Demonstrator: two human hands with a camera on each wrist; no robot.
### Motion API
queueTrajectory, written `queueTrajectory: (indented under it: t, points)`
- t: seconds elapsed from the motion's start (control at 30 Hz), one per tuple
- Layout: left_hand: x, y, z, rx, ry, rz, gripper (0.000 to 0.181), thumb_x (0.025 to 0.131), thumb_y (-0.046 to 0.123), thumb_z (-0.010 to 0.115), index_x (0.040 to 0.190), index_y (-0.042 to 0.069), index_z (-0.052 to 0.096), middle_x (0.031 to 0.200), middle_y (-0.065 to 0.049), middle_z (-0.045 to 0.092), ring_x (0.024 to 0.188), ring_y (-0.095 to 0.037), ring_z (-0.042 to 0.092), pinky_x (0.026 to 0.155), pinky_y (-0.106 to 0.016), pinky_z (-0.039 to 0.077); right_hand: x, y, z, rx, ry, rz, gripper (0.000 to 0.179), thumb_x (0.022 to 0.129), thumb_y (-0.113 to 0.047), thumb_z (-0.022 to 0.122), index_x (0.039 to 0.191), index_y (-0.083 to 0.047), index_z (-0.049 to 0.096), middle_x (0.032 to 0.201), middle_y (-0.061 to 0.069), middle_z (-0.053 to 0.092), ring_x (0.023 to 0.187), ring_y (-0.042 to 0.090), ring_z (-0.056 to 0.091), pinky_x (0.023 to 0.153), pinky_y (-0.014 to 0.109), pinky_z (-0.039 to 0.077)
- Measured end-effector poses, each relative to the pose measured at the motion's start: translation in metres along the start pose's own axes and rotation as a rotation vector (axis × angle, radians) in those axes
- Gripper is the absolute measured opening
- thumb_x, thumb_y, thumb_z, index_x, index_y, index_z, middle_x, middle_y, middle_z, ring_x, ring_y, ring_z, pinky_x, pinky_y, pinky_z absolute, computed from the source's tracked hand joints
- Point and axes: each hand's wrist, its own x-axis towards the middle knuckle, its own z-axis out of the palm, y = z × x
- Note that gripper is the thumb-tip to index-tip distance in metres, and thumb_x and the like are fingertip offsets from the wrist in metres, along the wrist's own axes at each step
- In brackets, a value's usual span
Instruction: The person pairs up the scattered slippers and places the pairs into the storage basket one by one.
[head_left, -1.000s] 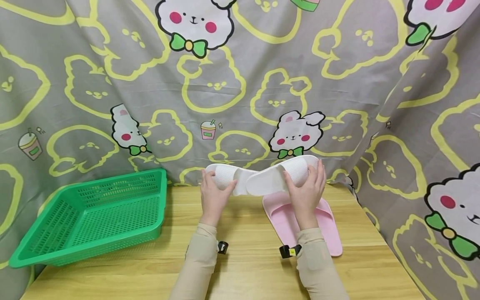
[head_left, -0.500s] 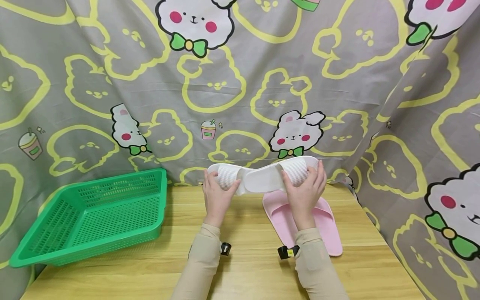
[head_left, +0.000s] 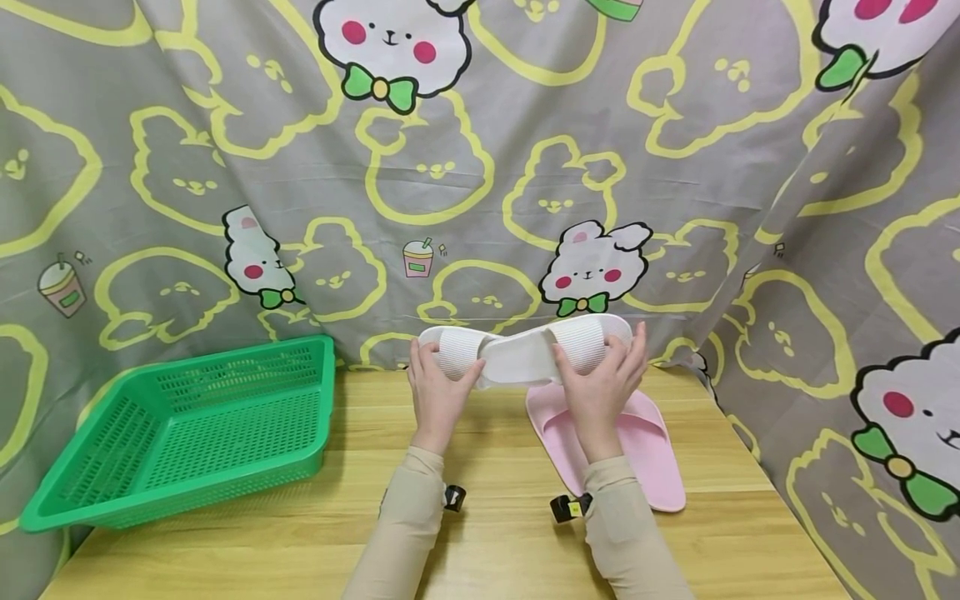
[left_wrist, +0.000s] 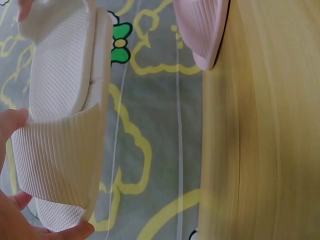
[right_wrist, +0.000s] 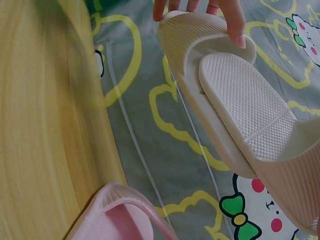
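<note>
Two white slippers with ribbed straps are held up above the back of the table, heels overlapping. My left hand [head_left: 438,404] grips the left white slipper [head_left: 461,352] by its strap end, thumb on the strap's edge and fingers round the sole in the left wrist view. My right hand [head_left: 600,396] holds the right white slipper [head_left: 576,343] in the same way at its strap. The right slipper's textured footbed [right_wrist: 245,95] lies over the left slipper's sole, its heel reaching close to the left strap [right_wrist: 192,32].
Pink slippers [head_left: 654,454] lie on the wooden table [head_left: 510,550], partly hidden under my right hand and forearm. A green perforated basket [head_left: 225,492] stands at the left. Behind the table hangs a grey curtain [head_left: 480,192] with rabbit prints.
Both hands have moved slightly towards each other. The white slippers overlap further, with the right one's heel pushed nearer the left one's strap.
</note>
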Motion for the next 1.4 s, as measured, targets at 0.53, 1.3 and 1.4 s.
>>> queueTrajectory:
  t: [0.53,1.3,1.4]
  points:
    - [-0.002,0.001,0.002,-0.006,0.008,0.008,0.072,0.064,0.062,0.067,0.109,0.011,0.041,0.146,-0.013,0.022,0.133,-0.034,0.022,0.105,-0.050,0.029,-0.011,-0.005,0.006,-0.019,-0.013,-0.033,0.072,0.064,-0.059,0.069,0.102,-0.002,0.045,0.148,0.010,0.018,0.135,0.026,0.018,0.107,0.048,0.017]
    - [-0.002,0.002,0.000,-0.013,0.044,0.015,0.072,0.064,0.061,0.067,0.108,0.010,0.041,0.144,-0.015,0.024,0.130,-0.036,0.027,0.102,-0.051,0.031,-0.016,-0.009,0.013,-0.002,-0.084,-0.109,0.074,0.067,-0.056,0.068,0.107,0.000,0.043,0.144,0.015,0.025,0.133,0.029,0.023,0.110,0.046,0.019]
    - [-0.002,0.001,-0.001,-0.017,0.038,-0.003,0.073,0.065,0.062,0.067,0.109,0.010,0.041,0.144,-0.015,0.023,0.128,-0.037,0.029,0.100,-0.051,0.034,-0.016,-0.009,0.013,-0.006,-0.115,-0.117,0.078,0.066,-0.057,0.068,0.116,-0.002,0.043,0.145,0.014,0.024,0.133,0.030,0.022,0.109,0.047,0.019]
